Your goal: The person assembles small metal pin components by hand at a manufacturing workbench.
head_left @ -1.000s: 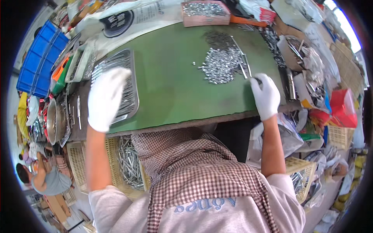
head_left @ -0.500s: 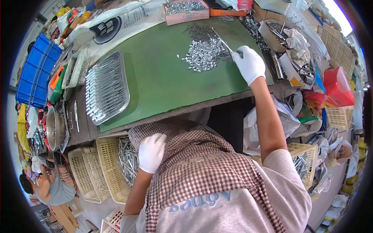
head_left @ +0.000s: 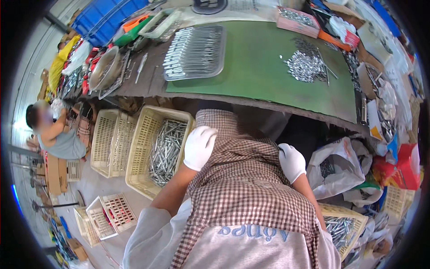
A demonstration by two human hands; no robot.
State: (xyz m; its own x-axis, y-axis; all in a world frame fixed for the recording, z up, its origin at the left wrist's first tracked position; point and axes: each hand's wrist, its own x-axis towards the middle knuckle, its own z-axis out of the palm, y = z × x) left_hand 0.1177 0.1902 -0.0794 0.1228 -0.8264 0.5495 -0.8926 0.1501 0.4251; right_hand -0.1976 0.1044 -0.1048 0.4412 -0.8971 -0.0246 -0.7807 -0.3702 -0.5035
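Observation:
My left hand (head_left: pixel 200 149), in a white glove, is over the lap of the checked apron (head_left: pixel 251 197). Its fingers curl in, and whatever may be inside them is hidden. At the apron's right side is my right hand (head_left: pixel 292 162), also gloved, its fingers mostly hidden against the cloth. On the green mat (head_left: pixel 255 67) lie a heap of small silver metal pieces (head_left: pixel 304 67) and some dark thin pieces (head_left: pixel 303 45). Long metal tweezers (head_left: pixel 329 68) lie beside the heap, legs spread. A metal tray (head_left: pixel 219 54) holds rows of slender metal rods.
A cream basket (head_left: pixel 134 168) of metal rods stands left of my lap, another basket (head_left: pixel 360 219) at the right. White bags (head_left: pixel 331 179) are beneath the bench's right end. A pink box (head_left: pixel 295 29) of small parts stands at the back. Another person (head_left: pixel 62 134) sits at far left.
My right hand has let go of the tweezers, now lying on the mat, and has come back to the apron. The whole view has swung, so the bench sits farther up and right.

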